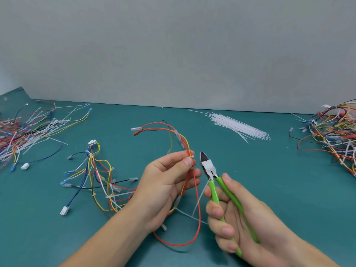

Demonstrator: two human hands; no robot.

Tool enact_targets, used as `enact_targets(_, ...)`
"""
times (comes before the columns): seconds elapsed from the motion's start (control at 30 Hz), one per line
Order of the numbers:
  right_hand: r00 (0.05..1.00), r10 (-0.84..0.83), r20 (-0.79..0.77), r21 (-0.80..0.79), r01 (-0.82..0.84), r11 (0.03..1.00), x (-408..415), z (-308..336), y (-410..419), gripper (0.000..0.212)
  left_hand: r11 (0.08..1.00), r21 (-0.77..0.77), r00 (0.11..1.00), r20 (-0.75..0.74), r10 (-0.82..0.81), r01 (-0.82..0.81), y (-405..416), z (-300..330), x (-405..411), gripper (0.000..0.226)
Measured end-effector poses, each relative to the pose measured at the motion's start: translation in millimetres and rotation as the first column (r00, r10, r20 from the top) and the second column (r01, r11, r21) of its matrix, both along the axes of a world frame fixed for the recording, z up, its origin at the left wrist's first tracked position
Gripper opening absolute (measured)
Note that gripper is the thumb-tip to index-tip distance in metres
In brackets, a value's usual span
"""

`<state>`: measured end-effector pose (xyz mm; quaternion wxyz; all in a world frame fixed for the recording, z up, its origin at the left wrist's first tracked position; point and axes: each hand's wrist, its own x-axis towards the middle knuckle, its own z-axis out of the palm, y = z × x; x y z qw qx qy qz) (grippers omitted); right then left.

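Left hand [167, 182] is pinching the tied wires [199, 211]; right hand [237, 218] is gripping the cutters [207, 166]. Next is probably snipping the tie [192, 157] flush.

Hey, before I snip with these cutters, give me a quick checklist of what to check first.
1. Left hand pinches the wire bundle at the white tie head: ok.
2. Right hand grips the cutters by both green handles: ok.
3. Blades set on the tie: not ok, they hover right of it.
4. Left fingers apart from the blades: ok.
5. Tail left to trim at that head: cannot tell.
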<state>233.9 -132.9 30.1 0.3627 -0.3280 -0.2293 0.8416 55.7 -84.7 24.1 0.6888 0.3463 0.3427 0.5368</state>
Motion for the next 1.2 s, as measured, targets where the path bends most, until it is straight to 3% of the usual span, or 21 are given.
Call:
enact_targets(0.2,0.979,-0.127,-0.157,-0.048,0.121,0.991,13.4,0.9,6.5,0.045,0.996,-0.070,0.996,-0.062,0.057,-0.062,6.3,-6.3,-4.8,0.023)
enact_targets(0.37,0.974,-0.223,-0.041,0.059,0.225,0.973,19.7,-0.7,8.4,0.032,0.987,0.067,0.941,-0.296,0.162,-0.149,11.5,-3.0,-12.9,0.017)
enact_targets(0.57,0.974,-0.155,0.167,0.240,0.113,0.964,12.4,-2.9,-0.3,0.059,0.993,0.116,0.968,-0.246,0.054,-0.026,10.4,-2.7,-14.8,0.040)
enact_targets(0.7,0.980,-0.079,0.182,0.310,0.019,0.951,7.0,-1.2,-6.6,0.052,0.990,0.132,0.974,-0.211,0.079,-0.051,10.8,-3.5,-13.0,0.042)
enact_targets(0.8,0.983,-0.133,0.123,0.343,0.083,0.936,2.3,-3.2,-8.9,0.041,0.990,0.132,0.972,-0.220,0.082,-0.053,10.9,-5.4,-13.4,0.051)
enact_targets(0.93,0.961,-0.270,0.063,0.353,0.231,0.907,10.1,-1.6,-3.6,0.042,0.993,0.108,0.961,-0.277,-0.011,0.043,10.0,-6.3,-16.1,0.051)
enact_targets(1.0,0.944,-0.328,0.032,0.344,0.298,0.890,16.7,1.1,1.0,0.047,0.990,0.100,0.921,-0.386,-0.051,0.097,10.9,-5.2,-18.7,0.050)
enact_targets(1.1,0.925,-0.380,-0.003,0.347,0.357,0.867,24.1,5.2,6.6,0.040,0.969,0.060,0.751,-0.644,-0.146,0.240,10.0,-3.2,-23.7,0.050)
enact_targets(1.2,0.916,-0.402,0.014,0.367,0.369,0.854,32.3,5.8,11.4,0.045,0.934,-0.013,0.641,-0.724,-0.256,0.358,6.2,2.4,-27.7,0.047)
